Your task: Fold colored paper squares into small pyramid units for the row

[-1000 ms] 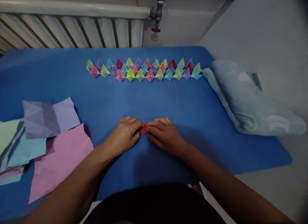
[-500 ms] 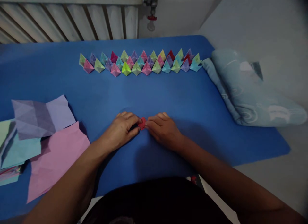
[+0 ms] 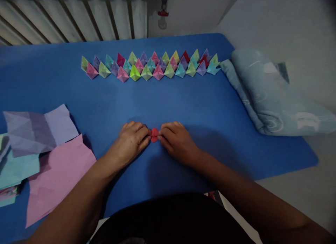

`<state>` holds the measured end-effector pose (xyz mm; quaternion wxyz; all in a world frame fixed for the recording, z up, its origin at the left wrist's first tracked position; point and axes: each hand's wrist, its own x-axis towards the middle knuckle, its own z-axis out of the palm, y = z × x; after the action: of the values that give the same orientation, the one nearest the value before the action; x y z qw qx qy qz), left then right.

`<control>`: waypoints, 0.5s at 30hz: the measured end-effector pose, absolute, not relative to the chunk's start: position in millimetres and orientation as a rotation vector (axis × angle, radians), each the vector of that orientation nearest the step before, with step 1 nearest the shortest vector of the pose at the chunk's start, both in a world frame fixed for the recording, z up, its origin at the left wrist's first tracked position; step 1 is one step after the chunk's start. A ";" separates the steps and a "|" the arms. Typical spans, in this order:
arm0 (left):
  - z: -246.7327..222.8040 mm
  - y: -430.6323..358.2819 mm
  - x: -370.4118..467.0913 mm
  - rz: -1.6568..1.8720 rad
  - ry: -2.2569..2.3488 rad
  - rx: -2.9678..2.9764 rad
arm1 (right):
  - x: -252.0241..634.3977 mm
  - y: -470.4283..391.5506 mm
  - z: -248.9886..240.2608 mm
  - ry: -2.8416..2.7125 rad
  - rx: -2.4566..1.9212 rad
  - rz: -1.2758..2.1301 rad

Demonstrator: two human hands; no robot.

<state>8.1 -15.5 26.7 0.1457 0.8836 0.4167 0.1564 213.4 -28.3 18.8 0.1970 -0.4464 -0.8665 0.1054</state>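
Note:
A small red folded paper piece point(image 3: 154, 135) is pinched between my two hands, low over the blue tabletop. My left hand point(image 3: 133, 137) grips its left end between thumb and fingers. On the other side, my right hand point(image 3: 177, 139) pinches the right end, fingers closed. Farther back stand several small folded paper boats point(image 3: 146, 73) in rows, in pink, green, blue, purple, yellow and red.
Creased purple paper point(image 3: 39, 128) overlaps a pink sheet point(image 3: 60, 177) at left, beside a stack of light blue and other coloured sheets point(image 3: 22, 169). Folded teal cloth point(image 3: 273, 97) lies at the right. A radiator point(image 3: 99, 18) stands behind the blue table point(image 3: 168, 100).
The red paper piece now shows more of itself between my hands, spread slightly wider with a crease across it. Both hands keep their pinch; the view has shifted a little.

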 end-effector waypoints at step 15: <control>39.3 -11.4 21.7 0.308 1.444 2.405 | 203.4 -25.5 20.6 -2.285 -1.460 0.445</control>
<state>21.7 -11.4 39.3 0.1589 0.8414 0.5052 0.1077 203.4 -25.5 20.6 0.1958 -0.5211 -0.8154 0.1587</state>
